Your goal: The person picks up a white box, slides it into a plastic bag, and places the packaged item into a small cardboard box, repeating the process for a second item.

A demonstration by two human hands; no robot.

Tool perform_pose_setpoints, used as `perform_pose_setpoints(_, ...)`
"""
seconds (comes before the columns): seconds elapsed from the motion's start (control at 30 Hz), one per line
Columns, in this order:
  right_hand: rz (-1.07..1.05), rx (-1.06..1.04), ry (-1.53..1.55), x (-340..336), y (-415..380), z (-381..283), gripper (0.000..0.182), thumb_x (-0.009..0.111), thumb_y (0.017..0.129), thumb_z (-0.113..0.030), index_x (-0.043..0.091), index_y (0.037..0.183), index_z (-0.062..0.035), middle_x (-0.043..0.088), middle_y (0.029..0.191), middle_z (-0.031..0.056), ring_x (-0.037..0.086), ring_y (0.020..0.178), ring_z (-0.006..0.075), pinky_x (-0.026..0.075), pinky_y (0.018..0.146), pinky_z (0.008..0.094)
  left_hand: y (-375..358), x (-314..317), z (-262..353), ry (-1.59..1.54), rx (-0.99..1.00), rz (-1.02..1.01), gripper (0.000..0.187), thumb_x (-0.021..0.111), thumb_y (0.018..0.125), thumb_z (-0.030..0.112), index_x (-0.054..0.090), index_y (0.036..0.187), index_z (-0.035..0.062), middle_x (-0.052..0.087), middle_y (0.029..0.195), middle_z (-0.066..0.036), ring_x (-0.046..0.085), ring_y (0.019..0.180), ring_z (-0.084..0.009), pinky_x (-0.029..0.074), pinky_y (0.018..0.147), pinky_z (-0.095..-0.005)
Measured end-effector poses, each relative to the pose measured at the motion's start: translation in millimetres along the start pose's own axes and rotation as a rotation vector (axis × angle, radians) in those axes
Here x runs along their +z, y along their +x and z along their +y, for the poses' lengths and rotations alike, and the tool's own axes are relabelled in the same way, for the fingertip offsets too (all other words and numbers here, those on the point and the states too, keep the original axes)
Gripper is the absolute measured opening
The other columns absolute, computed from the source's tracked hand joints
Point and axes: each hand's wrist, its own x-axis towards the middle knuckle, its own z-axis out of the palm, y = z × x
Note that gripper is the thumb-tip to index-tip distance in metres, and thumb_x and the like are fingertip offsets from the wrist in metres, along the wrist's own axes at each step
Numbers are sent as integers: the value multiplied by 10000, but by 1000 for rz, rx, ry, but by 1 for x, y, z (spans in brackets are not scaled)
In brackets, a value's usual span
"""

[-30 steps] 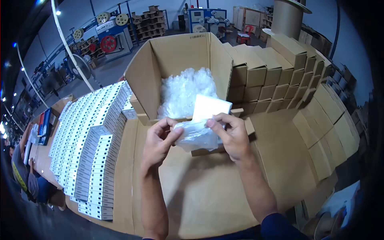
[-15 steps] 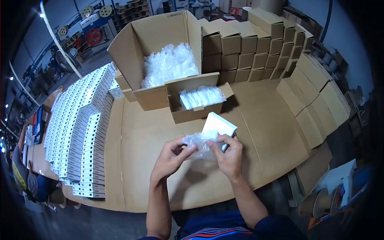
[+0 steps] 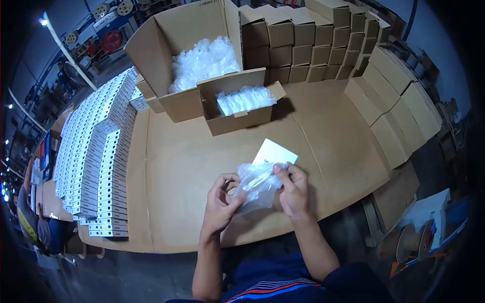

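Fingers: the left hand (image 3: 221,201) and right hand (image 3: 293,189) both pinch a clear plastic bag (image 3: 256,183); the right also holds a white box (image 3: 274,153) behind it.
Bag: held just above the near edge of the cardboard-covered table (image 3: 182,166).
Surface: rows of white boxes (image 3: 96,156) at left, a small open carton (image 3: 237,108) of bags, a large carton (image 3: 187,55) behind.
Room: stacked brown boxes (image 3: 313,35) at right, factory machinery (image 3: 108,30) beyond.
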Motion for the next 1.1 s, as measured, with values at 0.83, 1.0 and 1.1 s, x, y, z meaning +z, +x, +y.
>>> perform_pose_setpoints(0.83, 77, 74, -476, -19, -6, 21, 219, 733, 963, -193, 716, 898, 15, 633, 960, 43, 595, 848, 102, 472, 806, 262, -15, 18, 24, 844, 468, 197, 137, 680, 908, -65, 565, 952, -5, 678, 832, -113, 655, 741, -153, 526, 713, -286)
perform_pose_setpoints(1.0, -174, -169, -275, -25, -8, -9, 301, 818, 897, -289, 759, 1074, -53, 587, 1159, 134, 599, 1150, 250, 476, 1035, 369, -5, 12, 45, 785, 269, 253, 105, 665, 956, -17, 561, 960, -18, 651, 769, -70, 650, 682, -101, 530, 623, -257)
perform_pose_setpoints(1.1, -409, -274, -691, -20, -12, -42, 431, 901, 782, -269, 754, 1120, -46, 583, 1212, 180, 610, 1169, 323, 484, 1010, 364, 1, 10, 48, 735, 194, 229, 129, 682, 962, 22, 563, 969, -27, 659, 791, -66, 648, 701, -91, 541, 579, -259)
